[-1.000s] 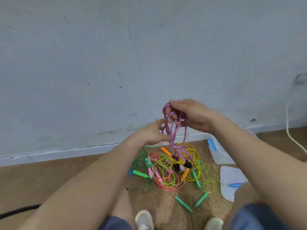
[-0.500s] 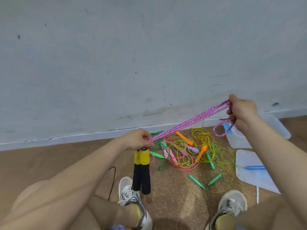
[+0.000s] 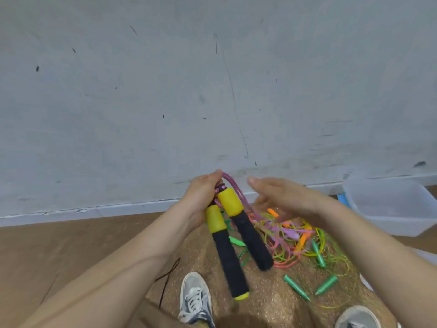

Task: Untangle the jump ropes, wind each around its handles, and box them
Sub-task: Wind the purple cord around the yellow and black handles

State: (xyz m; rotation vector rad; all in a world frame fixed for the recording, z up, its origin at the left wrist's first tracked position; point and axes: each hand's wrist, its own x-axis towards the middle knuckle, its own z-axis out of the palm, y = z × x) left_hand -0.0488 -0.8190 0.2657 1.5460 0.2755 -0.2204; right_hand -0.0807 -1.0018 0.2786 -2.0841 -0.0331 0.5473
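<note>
My left hand grips the tops of two yellow-and-black handles of the purple jump rope, which loops up over my thumb and trails down to the right. The handles hang side by side, pointing down. My right hand hovers just right of the rope, fingers extended, palm toward the handles; any rope under it is hidden. On the floor behind lies a tangle of yellow, pink, green and orange ropes with green handles. A clear plastic box stands at the right by the wall.
A grey wall rises close ahead with a white baseboard. My two shoes rest on a cork-like mat. A thin black cord lies on the wooden floor at the left.
The purple rope was stretched between my hands; now my right hand has come in beside the left, the rope hangs slack, and the handles are raised higher in my left hand.
</note>
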